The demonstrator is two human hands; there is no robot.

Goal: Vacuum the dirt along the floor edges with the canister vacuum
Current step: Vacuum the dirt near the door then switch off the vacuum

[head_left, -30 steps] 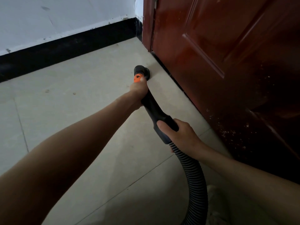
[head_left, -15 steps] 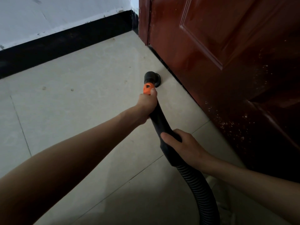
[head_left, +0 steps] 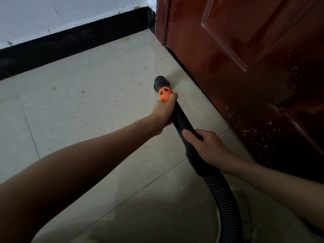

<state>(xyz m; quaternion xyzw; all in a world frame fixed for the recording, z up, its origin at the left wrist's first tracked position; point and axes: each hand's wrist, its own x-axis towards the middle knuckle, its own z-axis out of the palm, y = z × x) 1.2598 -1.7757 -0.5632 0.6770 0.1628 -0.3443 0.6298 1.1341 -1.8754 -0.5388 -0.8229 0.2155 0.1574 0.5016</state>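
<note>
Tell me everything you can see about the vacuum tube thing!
The vacuum wand is a black, plastic-looking tube with an orange collar and a round black nozzle set on the tiled floor near the door. The left hand grips behind the collar, the right hand holds it lower, and a ribbed hose trails back.

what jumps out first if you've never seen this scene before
The orange collar near the tip of the black vacuum wand stands out, mid-frame against the pale tiled floor. The left hand grips the wand just behind it, and the right hand holds it lower, near the ribbed hose. A dark red door fills the right side.
</note>
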